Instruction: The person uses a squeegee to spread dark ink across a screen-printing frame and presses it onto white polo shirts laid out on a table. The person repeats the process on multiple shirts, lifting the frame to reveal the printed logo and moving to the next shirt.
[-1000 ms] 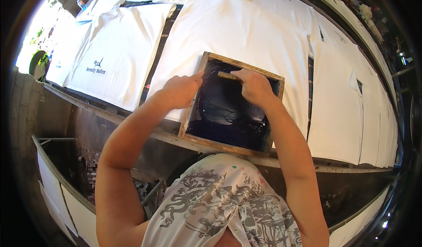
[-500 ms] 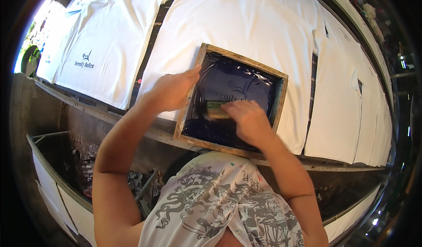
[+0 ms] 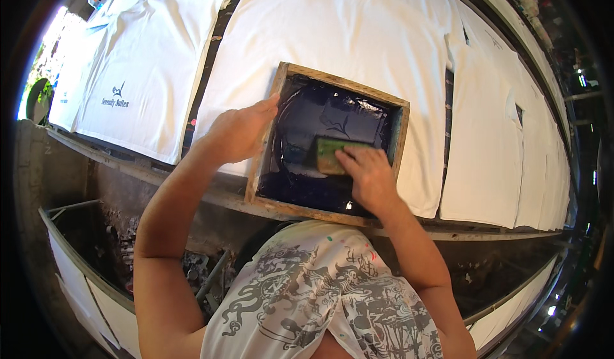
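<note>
A wooden-framed screen (image 3: pixel 340 81) coated inside with dark blue ink (image 3: pixel 300 180) rests on a white T-shirt (image 3: pixel 332 33). My left hand (image 3: pixel 246 129) is closed on the frame's left side. My right hand (image 3: pixel 368 173) grips a greenish squeegee (image 3: pixel 329 148) in the lower middle of the screen, fingers over its top. A winged dark design shows through the ink just above the squeegee.
More white shirts (image 3: pixel 157 52) lie along the long bench (image 3: pixel 147 165), some with small dark prints; others (image 3: pixel 480 141) are to the right. Lower racks with white sheets (image 3: pixel 83 288) flank me. A block wall (image 3: pixel 32 154) stands at the left.
My right hand and the squeegee have moved from near the screen's top down to its lower middle, then slightly rightward. My left hand still holds the frame; the view has shifted slightly.
</note>
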The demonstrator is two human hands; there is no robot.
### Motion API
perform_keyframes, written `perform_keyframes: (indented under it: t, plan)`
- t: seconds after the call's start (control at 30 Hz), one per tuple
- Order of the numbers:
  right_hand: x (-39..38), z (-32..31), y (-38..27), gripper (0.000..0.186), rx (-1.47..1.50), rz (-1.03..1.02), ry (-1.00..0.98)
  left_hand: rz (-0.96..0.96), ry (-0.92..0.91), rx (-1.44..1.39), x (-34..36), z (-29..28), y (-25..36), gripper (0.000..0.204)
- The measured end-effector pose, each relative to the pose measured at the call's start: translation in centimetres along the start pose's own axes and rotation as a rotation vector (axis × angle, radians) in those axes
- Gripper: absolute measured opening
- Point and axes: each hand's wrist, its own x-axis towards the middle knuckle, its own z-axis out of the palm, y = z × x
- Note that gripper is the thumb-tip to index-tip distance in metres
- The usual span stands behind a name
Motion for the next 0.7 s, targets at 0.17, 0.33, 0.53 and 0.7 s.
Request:
perform_keyframes:
  t: [0.17, 0.33, 0.53, 0.7]
  plan:
    - [1.6, -3.2, 1.0, 0.050, 0.170, -0.007, -0.139, 0.030, 0.026, 0.029, 0.3, 0.5, -0.5, 0.087]
    - [9.2, -3.1, 4.5, 0.047, 0.197, 0.213, -0.214, 0.019, -0.008, 0.098, 1.0, 0.1, -0.1, 0.085]
    - [9.8, 2.1, 2.5, 0.051, 0.016, 0.004, 0.010, 0.072, 0.040, 0.156, 1.2, 1.1, -1.0, 0.072]
    - [4.3, 2.4, -3.9, 0.054, -0.003, -0.087, -0.041, 0.042, 0.033, 0.102, 0.6, 0.9, -0.5, 0.068]
